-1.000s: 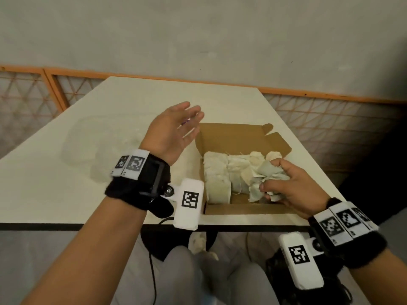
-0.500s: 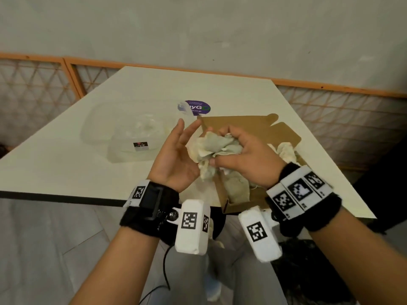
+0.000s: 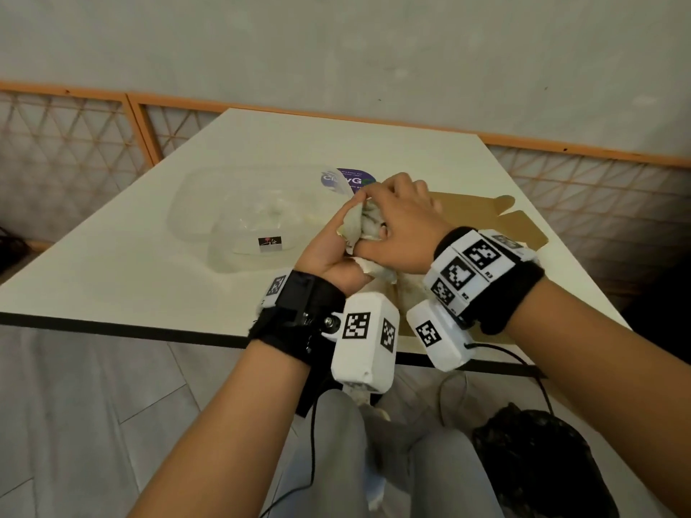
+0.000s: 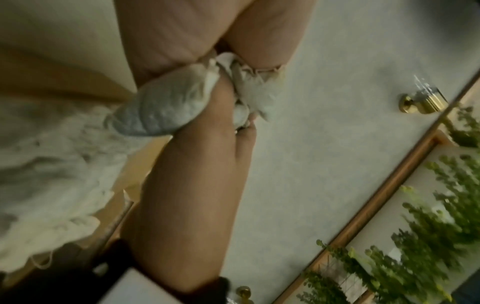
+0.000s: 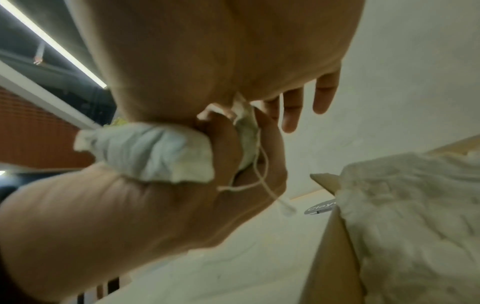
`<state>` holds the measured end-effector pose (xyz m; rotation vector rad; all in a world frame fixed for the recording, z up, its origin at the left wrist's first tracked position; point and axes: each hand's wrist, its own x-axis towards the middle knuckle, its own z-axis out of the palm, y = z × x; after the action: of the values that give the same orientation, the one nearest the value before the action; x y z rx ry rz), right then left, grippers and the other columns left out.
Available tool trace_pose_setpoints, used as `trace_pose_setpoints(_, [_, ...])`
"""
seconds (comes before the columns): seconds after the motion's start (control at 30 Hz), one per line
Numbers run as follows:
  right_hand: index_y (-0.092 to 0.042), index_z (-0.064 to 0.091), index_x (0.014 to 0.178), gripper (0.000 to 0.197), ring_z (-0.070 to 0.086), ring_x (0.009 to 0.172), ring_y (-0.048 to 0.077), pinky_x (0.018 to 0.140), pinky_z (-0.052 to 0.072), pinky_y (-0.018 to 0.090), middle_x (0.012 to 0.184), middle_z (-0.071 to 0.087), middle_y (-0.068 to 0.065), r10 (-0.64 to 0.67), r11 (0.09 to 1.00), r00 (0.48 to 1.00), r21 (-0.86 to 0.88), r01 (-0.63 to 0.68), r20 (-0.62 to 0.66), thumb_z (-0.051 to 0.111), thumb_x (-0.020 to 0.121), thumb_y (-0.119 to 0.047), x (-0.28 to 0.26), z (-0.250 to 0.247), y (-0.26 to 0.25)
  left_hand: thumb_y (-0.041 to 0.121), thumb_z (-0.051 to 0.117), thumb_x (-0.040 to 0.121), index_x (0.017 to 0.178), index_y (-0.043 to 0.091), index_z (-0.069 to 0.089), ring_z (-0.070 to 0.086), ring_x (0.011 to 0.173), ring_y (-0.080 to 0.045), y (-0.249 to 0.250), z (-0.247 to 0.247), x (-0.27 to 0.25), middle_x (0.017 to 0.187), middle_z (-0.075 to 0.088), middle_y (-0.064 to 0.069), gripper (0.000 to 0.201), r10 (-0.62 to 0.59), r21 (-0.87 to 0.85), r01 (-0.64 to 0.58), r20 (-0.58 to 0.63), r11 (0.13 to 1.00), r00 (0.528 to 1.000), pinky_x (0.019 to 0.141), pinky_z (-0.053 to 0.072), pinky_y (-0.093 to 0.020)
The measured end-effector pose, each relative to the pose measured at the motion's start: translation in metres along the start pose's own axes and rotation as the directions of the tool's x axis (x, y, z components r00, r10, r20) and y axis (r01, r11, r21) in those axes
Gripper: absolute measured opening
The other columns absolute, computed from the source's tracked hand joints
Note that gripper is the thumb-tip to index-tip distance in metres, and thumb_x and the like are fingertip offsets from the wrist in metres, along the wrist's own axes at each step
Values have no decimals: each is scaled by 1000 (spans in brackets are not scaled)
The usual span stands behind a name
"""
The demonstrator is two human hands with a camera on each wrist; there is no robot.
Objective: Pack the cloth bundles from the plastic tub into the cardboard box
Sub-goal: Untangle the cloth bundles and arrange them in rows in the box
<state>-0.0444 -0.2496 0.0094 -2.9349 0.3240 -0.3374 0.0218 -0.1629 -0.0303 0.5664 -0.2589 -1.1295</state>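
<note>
**Both hands on one cloth bundle above the box edge**

From my remote seat I see both hands meeting over the near part of the table. My left hand lies palm up beneath a crumpled pale cloth bundle, its fingers cupped along the bundle's left side. My right hand comes over the top, fingers curled down into the fabric, so the bundle is squeezed between the two palms. In the right wrist view the bundle bulges out from between the hands and a loose thread hangs from it; in the left wrist view the same bundle sticks out beside the right thumb.

The bundle is held in the air, just above the left rim of the cardboard box, which sits open on the right part of the table with its flaps spread toward the far side. More packed cloth fills the box; in the head view my wrists hide most of it.

The clear plastic tub stands just left of the hands, a small dark label on its near wall. I can make out some pale material inside but cannot tell how much. A purple round sticker shows at the tub's far right edge.
</note>
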Motion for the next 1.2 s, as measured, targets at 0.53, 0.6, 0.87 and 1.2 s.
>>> trace_pose_setpoints(0.53, [-23,67,85,19,51,71,10,66,44,15,83,59,2,127,669,961,737,99,-244,74,75,-8,-65,10,72,26,52,96,71,6,57,56,62,-19,-30,20,47,79,53,-8,32,-116,-439,72,-75,896,990,45,54,-32])
trace_pose_setpoints(0.6, [-20,65,83,16,52,67,10,61,47,20,77,60,0,306,421,931,906,55,-199,71,75,-6,-73,9,82,23,57,92,77,6,59,55,74,-17,-35,21,56,90,54,-6,23,-86,-487,23,-108,873,990,54,58,-32])
trace_pose_setpoints(0.87, [-17,53,89,18,66,62,15,53,51,21,68,67,0,542,-193,839,978,76,41,54,86,2,-79,13,105,26,59,92,83,2,62,53,85,-13,-43,25,65,86,55,-9,26,62,-521,-120,-127,845,990,61,57,-25])
trace_pose_setpoints(1.2, [-17,50,90,14,70,79,19,57,52,22,81,71,3,528,-323,844,942,96,95,51,89,-4,-79,15,110,33,49,93,70,2,69,57,78,-11,-45,13,55,74,60,-6,43,59,-377,-71,-44,924,997,58,55,-20])
